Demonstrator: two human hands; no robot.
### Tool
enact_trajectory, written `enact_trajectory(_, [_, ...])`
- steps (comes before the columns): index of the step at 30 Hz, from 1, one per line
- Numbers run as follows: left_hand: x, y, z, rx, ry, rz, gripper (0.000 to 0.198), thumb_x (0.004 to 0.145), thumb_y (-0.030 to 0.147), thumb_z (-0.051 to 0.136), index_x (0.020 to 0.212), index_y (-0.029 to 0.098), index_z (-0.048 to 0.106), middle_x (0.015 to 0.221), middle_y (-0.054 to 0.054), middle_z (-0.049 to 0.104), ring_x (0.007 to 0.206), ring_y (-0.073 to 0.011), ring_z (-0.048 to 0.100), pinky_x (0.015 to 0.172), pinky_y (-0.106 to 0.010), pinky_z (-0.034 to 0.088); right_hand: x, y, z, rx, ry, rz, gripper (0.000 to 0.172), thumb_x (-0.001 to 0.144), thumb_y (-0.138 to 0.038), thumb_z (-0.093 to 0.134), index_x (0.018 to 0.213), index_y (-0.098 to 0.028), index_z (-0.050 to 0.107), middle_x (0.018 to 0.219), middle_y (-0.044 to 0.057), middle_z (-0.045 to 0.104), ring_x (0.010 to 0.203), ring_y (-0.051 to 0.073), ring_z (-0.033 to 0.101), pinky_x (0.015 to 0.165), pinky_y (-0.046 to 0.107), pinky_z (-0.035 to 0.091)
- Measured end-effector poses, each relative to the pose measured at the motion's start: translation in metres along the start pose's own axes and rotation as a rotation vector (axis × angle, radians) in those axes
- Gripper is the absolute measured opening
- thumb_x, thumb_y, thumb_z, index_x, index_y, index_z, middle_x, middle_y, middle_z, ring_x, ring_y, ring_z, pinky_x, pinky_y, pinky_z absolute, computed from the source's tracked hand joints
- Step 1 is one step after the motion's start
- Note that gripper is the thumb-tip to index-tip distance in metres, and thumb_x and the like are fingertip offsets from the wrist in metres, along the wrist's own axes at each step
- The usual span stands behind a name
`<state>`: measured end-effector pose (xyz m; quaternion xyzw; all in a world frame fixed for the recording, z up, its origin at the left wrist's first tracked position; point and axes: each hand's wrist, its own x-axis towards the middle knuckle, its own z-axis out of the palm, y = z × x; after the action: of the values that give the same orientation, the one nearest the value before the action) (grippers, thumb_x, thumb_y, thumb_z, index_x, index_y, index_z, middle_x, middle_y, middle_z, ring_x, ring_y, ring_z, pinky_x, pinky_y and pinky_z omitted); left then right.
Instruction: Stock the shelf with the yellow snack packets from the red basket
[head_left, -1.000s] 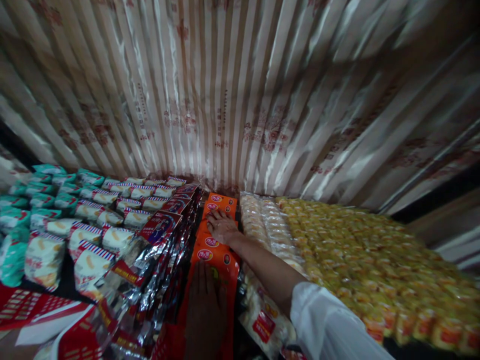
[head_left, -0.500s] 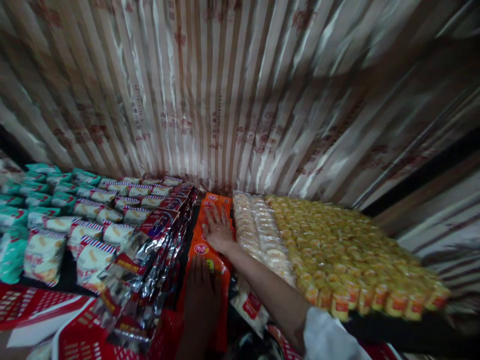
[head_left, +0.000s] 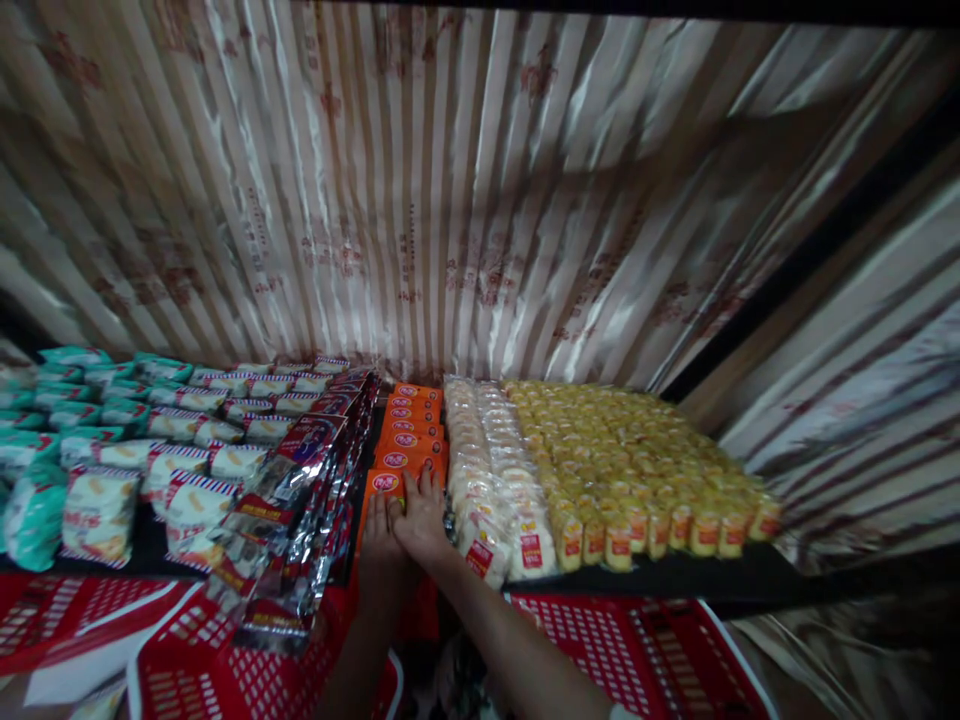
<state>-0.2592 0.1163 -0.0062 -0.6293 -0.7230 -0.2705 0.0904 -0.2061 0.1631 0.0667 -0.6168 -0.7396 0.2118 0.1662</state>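
A row of orange snack packets (head_left: 409, 425) runs from the shelf's front edge to the striped curtain at the back. My left hand (head_left: 380, 540) and my right hand (head_left: 424, 515) lie side by side, fingers flat, on the front orange packet (head_left: 386, 490). Both forearms reach up from the bottom of the view. To the right of my hands stands a row of clear-wrapped pale cakes (head_left: 487, 470). To the left lean silver and red foil packets (head_left: 307, 470).
Small yellow packets (head_left: 637, 460) fill the right of the black shelf (head_left: 720, 575). White and teal packets (head_left: 90, 450) cover the left. Red plastic baskets (head_left: 622, 650) sit below the shelf. A striped satin curtain (head_left: 450, 200) hangs behind.
My right hand drew back from deep in the orange row to its front, beside my left hand. The view pulled back and down, showing the shelf edge and baskets.
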Motion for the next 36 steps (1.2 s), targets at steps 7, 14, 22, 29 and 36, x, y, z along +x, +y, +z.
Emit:
enact_trajectory(7, [0.0,-0.007,0.005,0.108,0.03,0.025,0.044,0.083,0.02,0.045,0.123,0.007,0.054,0.127,-0.019,0.055,0.127,-0.0325,0.042,0.105,-0.045,0.037,0.005,0.002,-0.002,0.019,-0.006,-0.111,0.049,0.085,-0.028,0.046,0.132,-0.013,0.048,0.147,0.014,0.032,0.139,0.029,0.017,0.111,0.044,0.019])
enact_trajectory(14, [0.001,-0.031,0.011,0.116,0.074,0.098,0.043,0.083,0.024,0.046,0.121,0.01,0.057,0.127,-0.022,0.055,0.126,-0.0368,0.042,0.098,-0.055,0.038,0.006,0.009,0.003,0.005,0.085,-0.007,0.051,0.084,-0.027,0.048,0.133,-0.013,0.048,0.147,0.016,0.031,0.137,0.032,0.022,0.11,0.045,0.021])
enact_trajectory(22, [-0.001,-0.016,0.001,0.109,0.112,0.043,0.042,0.084,0.024,0.042,0.118,0.005,0.057,0.128,-0.022,0.054,0.129,-0.0356,0.037,0.102,-0.054,0.033,0.023,-0.001,0.004,0.079,0.123,0.078,0.047,0.085,-0.025,0.046,0.131,-0.015,0.05,0.144,0.016,0.036,0.134,0.03,0.03,0.106,0.044,0.03])
enact_trajectory(29, [0.002,-0.012,-0.014,0.078,0.017,0.019,0.042,0.083,0.022,0.041,0.118,0.004,0.056,0.127,-0.021,0.054,0.124,-0.0344,0.044,0.102,-0.051,0.035,0.024,0.006,0.011,0.045,0.195,0.007,0.05,0.082,-0.022,0.047,0.131,-0.01,0.049,0.142,0.017,0.038,0.132,0.027,0.035,0.107,0.037,0.03])
enact_trajectory(36, [0.004,-0.008,-0.017,0.029,-0.025,-0.008,0.043,0.086,0.028,0.038,0.117,0.005,0.056,0.127,-0.021,0.054,0.129,-0.0325,0.039,0.103,-0.052,0.034,0.042,0.005,0.007,0.04,0.218,0.076,0.048,0.083,-0.023,0.046,0.128,-0.008,0.05,0.143,0.02,0.034,0.132,0.03,0.032,0.106,0.043,0.029])
